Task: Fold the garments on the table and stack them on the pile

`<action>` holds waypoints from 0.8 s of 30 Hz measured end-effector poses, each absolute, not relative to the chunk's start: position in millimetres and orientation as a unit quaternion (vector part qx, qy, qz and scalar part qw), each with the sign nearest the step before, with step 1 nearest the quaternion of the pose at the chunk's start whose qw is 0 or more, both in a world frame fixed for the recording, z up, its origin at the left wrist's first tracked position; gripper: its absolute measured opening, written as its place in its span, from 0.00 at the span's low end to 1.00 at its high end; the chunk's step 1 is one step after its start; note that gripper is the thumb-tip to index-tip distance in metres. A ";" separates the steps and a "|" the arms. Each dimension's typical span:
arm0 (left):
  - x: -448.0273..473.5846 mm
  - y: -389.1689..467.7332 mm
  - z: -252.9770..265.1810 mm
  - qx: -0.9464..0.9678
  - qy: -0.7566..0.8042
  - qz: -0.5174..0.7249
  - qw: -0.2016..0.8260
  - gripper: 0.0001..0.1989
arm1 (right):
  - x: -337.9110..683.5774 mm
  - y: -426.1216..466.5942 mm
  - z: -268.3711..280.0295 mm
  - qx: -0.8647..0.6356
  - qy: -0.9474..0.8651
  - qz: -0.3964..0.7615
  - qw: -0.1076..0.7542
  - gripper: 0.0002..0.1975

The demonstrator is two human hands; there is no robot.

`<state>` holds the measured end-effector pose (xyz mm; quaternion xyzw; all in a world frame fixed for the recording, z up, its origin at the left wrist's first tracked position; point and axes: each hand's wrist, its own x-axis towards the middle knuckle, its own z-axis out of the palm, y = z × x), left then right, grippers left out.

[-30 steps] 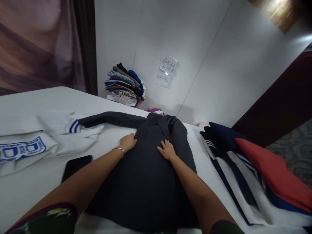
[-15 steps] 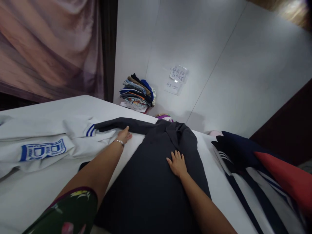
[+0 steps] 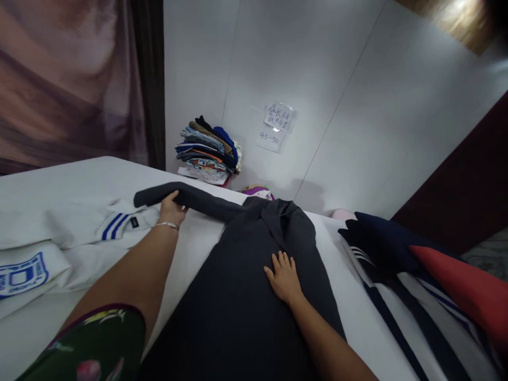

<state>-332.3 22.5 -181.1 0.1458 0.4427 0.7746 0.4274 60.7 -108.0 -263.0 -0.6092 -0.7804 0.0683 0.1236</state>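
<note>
A dark grey long-sleeved jacket (image 3: pixel 238 296) lies spread on the white table, its collar end bunched at the far side. Its left-hand sleeve (image 3: pixel 206 203) stretches out to the left, and my left hand (image 3: pixel 172 210) grips it near the cuff, with the thumb on top and the other fingers partly hidden. My right hand (image 3: pixel 283 276) rests flat on the jacket's upper body, fingers spread. Just left of my left hand lies a white garment (image 3: pixel 79 227) with blue stripes, a dark label and a blue printed patch.
A stack of folded clothes (image 3: pixel 210 151) stands by the wall beyond the white table (image 3: pixel 99 172). To the right are piled dark, white-striped and red garments (image 3: pixel 416 275). Paper notes (image 3: pixel 275 124) hang on the wall, and a pinkish curtain (image 3: pixel 67 79) hangs at the left.
My left hand has moved left along the sleeve and now grips it near the cuff. The sleeve end has lifted off the white garment. My right hand stays flat on the jacket.
</note>
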 end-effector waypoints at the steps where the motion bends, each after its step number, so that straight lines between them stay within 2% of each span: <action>1: -335.2 24.7 -173.4 0.136 0.429 0.780 0.434 0.05 | 60.8 -108.1 -262.3 -0.609 -0.779 0.075 0.127 0.35; 4: -338.1 27.3 -145.7 0.165 0.380 0.793 0.447 0.04 | 61.3 -108.5 -261.0 -0.606 -0.776 0.095 0.146 0.34; 10: -293.0 6.8 -92.6 0.333 0.319 0.806 0.372 0.21 | 61.1 -109.6 -260.2 -0.604 -0.772 0.112 0.161 0.34; 12: -265.5 -7.5 -80.5 0.401 0.332 0.789 0.326 0.24 | 61.1 -108.8 -258.1 -0.606 -0.775 0.105 0.145 0.34; 15: -228.3 -32.2 -68.1 0.541 0.395 0.713 0.208 0.18 | 62.0 -104.9 -251.6 -0.623 -0.771 0.105 0.083 0.34; 18: -204.4 -54.8 -61.1 0.618 0.408 0.666 0.089 0.12 | 61.9 -99.9 -240.3 -0.633 -0.758 0.153 0.042 0.34; 20: -193.0 -68.2 -60.9 0.625 0.381 0.676 0.082 0.11 | 60.1 -98.8 -229.0 -0.631 -0.745 0.189 0.108 0.32; 22: -180.9 -82.4 -66.5 0.632 0.357 0.676 0.125 0.12 | 57.3 -101.7 -212.6 -0.610 -0.703 0.260 0.257 0.30; 24: -166.0 -98.8 -79.1 0.657 0.345 0.649 0.167 0.13 | 55.1 -110.0 -190.5 -0.546 -0.614 0.392 0.415 0.30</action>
